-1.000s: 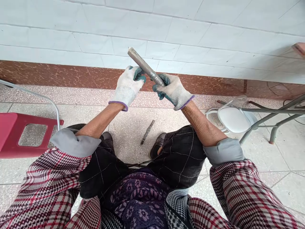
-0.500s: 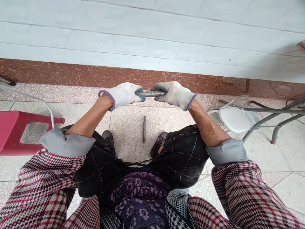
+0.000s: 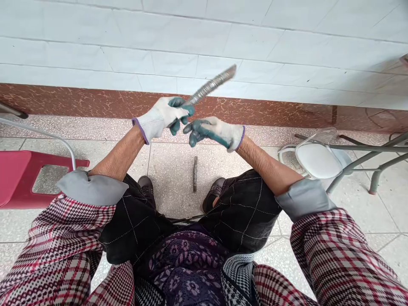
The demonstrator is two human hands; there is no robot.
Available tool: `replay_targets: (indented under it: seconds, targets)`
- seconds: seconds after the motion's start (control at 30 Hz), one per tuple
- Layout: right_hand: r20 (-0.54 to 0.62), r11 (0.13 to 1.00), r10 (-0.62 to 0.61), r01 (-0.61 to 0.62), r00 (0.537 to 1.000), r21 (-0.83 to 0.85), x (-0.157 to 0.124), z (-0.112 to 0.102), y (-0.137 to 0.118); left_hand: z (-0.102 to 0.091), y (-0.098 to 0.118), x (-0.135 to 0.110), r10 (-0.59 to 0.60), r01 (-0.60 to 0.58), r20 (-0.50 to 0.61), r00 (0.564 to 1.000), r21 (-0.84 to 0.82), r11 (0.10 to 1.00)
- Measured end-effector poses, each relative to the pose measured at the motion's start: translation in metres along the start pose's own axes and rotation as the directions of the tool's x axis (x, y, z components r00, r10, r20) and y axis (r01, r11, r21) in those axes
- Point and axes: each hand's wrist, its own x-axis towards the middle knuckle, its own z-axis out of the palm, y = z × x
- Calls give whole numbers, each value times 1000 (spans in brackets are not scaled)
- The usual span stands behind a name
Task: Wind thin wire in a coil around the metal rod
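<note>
My left hand [image 3: 167, 114], in a white glove with green-coated fingers, grips a silvery metal rod [image 3: 208, 87] by its lower end. The rod looks wound with wire along its length and tilts up to the right, its far end slightly blurred. Just below and to the right of it, my right hand [image 3: 212, 131] wears a matching glove. Its fingers are apart and hold nothing, pointing toward the left hand. A second, similar metal rod [image 3: 195, 174] lies on the floor between my shoes.
A red plastic stool [image 3: 35, 170] stands at the left. On the right are a small white-seated chair [image 3: 317, 159] and grey metal legs [image 3: 353, 168]. The tiled wall [image 3: 127, 55] rises ahead above a reddish-brown skirting [image 3: 95, 100].
My right hand has let go of the metal rod and lowered slightly, its fingers loosening. The rod, held only by my left hand, has swung from level to tilted up to the right.
</note>
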Motion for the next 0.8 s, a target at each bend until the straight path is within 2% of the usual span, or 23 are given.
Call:
replay_targets:
  seconds: [0.07,0.13,0.2,0.27,0.33,0.37,0.47,0.53,0.57,0.63,0.67,0.7,0.73,0.77,0.8]
  targets:
    - [96,999,-47,45,994,14,-14,13,-2,-12,-7,6,-41,41,-114,993,3,999]
    - [95,999,-41,41,995,7,-23,17,-5,-26,-12,6,-81,79,-155,985,-14,997]
    - [-25,999,-32,33,999,22,-24,13,-8,-38,-14,-1,-110,106,-94,989,-40,994]
    - [-238,998,-25,39,971,51,-15,6,-12,-42,-12,-10,-137,136,-8,991,-49,989]
    - [-407,994,-14,56,913,92,-3,1,-16,-36,-7,-18,-141,141,13,990,-62,988]
    - [-441,992,-6,61,897,110,4,1,-19,-31,-5,-20,-127,126,-12,992,-85,988]
    - [-425,993,4,48,905,112,17,10,-21,-7,3,-14,-64,37,-120,991,-210,977]
    - [-447,998,-28,54,894,45,19,16,-19,6,5,-4,-69,29,-141,988,-272,962]
    - [-484,997,-71,72,872,-15,17,16,-17,10,5,0,-80,36,-140,987,-292,956]
    - [-575,967,-222,102,788,-233,9,8,-17,14,3,6,-64,33,-124,990,-239,970]
    - [-611,921,-325,94,722,-379,3,2,-18,14,1,6,-37,21,-106,994,-148,989]
    - [-605,827,-437,34,666,-561,-5,-6,-21,13,-1,5,-2,2,-85,996,-9,1000]
    - [-564,695,-533,-54,631,-717,-12,-13,-24,11,-3,3,39,-28,-61,997,162,986]
    - [-520,557,-589,-156,619,-816,-20,-19,-28,9,-5,0,78,-65,-24,997,337,939]
    - [-456,417,-585,-233,671,-878,-27,-23,-32,6,-6,-3,105,-106,29,994,484,869]
